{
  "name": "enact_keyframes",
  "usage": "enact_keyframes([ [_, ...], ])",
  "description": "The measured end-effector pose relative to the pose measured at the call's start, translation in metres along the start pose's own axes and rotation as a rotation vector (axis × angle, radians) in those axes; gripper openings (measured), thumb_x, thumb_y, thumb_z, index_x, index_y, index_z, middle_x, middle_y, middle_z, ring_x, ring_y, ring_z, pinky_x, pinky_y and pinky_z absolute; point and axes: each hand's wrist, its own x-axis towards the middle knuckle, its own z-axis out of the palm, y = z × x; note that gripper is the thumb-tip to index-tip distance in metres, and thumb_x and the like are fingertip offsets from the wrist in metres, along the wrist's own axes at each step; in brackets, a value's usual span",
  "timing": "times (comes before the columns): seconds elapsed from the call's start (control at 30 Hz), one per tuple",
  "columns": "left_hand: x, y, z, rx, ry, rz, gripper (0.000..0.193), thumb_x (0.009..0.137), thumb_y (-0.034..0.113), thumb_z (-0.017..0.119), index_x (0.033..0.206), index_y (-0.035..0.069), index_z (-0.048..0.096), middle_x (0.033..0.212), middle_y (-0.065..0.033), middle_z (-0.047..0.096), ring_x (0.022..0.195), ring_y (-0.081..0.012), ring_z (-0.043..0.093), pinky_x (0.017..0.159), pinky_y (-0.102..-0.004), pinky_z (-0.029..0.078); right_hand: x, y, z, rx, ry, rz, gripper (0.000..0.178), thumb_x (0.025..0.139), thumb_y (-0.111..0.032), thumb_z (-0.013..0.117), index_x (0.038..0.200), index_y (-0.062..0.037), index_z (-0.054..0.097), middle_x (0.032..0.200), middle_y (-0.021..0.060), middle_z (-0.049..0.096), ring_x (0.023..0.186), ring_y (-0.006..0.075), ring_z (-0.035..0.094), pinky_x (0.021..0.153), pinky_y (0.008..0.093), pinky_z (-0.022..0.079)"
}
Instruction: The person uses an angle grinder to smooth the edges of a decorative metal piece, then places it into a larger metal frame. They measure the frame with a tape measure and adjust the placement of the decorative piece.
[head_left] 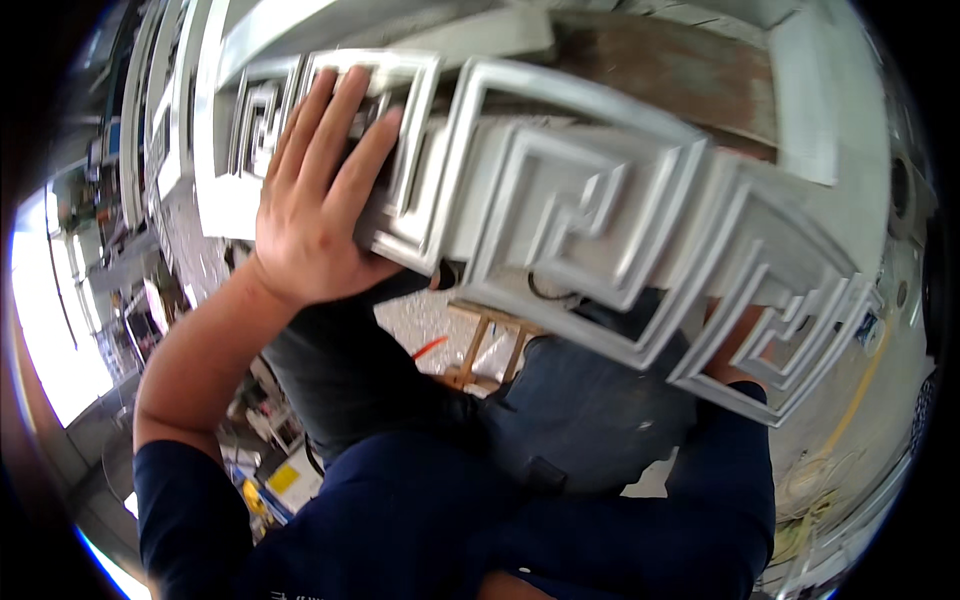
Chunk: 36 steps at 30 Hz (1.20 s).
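A long silver metal lattice panel (640,345), made of stepped square-spiral bars like a Greek key pattern, slants across the view in front of my body. My left hand (320,215) lies on its left part, fingers stretched and spread over the bars, palm down. My right forearm (735,335) shows through the gaps at the panel's right end. The right hand itself is hidden behind the bars, so its fingers and its grip do not show. The panel is tilted, its right end nearer to me and lower than its left.
Beyond the panel are pale metal beams (810,100) and a brown, worn board (660,70). Below, between my legs, stand a small wooden stool (480,345) and an orange-red strip (430,347). Cluttered equipment fills the left. A yellow line (860,390) marks the floor at right.
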Motion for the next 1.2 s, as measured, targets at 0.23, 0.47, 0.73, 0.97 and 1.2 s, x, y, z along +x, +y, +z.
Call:
enact_keyframes([
  [0.23, 0.012, 0.016, 0.013, 0.008, 0.3, -0.082, 0.053, 0.077, 0.026, 0.077, 0.124, 0.005, 0.064, 0.137, -0.0325, 0.058, 0.123, -0.0536, 0.059, 0.103, -0.0549, 0.05, -0.023, -0.043, 0.008, 0.017, -0.087, -0.131, 0.041, 0.094, -0.039, 0.067, 0.087, 0.0022, 0.066, 0.071, 0.0151, 0.068, 0.057, 0.0247, 0.065, 0.056, 0.0411, 0.052],
  [0.47, 0.0, -0.002, -0.005, 0.019, -0.013, 0.033, 0.084, 0.077, 0.035, 0.083, 0.144, -0.004, 0.049, 0.148, -0.0363, 0.046, 0.135, -0.0546, 0.048, 0.11, -0.0535, 0.043, -0.045, -0.093, 0.059, 0.022, -0.252, -0.229, 0.04, 0.094, -0.038, 0.067, 0.088, 0.0022, 0.066, 0.071, 0.0153, 0.068, 0.058, 0.0248, 0.065, 0.057, 0.041, 0.053],
  [0.73, 0.003, 0.0, -0.003, -0.066, -0.034, -0.031, 0.076, 0.074, 0.041, 0.08, 0.136, 0.004, 0.058, 0.148, -0.0368, 0.045, 0.136, -0.0592, 0.044, 0.111, -0.0597, 0.039, -0.05, -0.132, 0.104, -0.017, -0.36, -0.216, 0.039, 0.094, -0.037, 0.067, 0.089, 0.0021, 0.066, 0.073, 0.0155, 0.068, 0.059, 0.0249, 0.065, 0.058, 0.041, 0.053],
  [0.97, 0.002, 0.0, -0.006, -0.052, -0.063, -0.027, 0.079, 0.074, 0.046, 0.079, 0.138, 0.006, 0.056, 0.15, -0.0359, 0.043, 0.139, -0.058, 0.042, 0.114, -0.0598, 0.036, -0.043, -0.141, 0.109, -0.037, -0.347, -0.184, 0.038, 0.094, -0.036, 0.066, 0.09, 0.0021, 0.065, 0.074, 0.0157, 0.068, 0.06, 0.0249, 0.066, 0.059, 0.041, 0.053],
  [1.2, 0.0, 0.002, -0.009, -0.062, -0.077, -0.051, 0.084, 0.069, 0.045, 0.083, 0.139, 0.009, 0.056, 0.153, -0.0324, 0.042, 0.141, -0.0558, 0.041, 0.114, -0.0595, 0.036, -0.039, -0.145, 0.112, -0.043, -0.353, -0.167, 0.037, 0.094, -0.035, 0.066, 0.091, 0.0021, 0.065, 0.074, 0.0158, 0.069, 0.061, 0.025, 0.066, 0.059, 0.0409, 0.053],
])
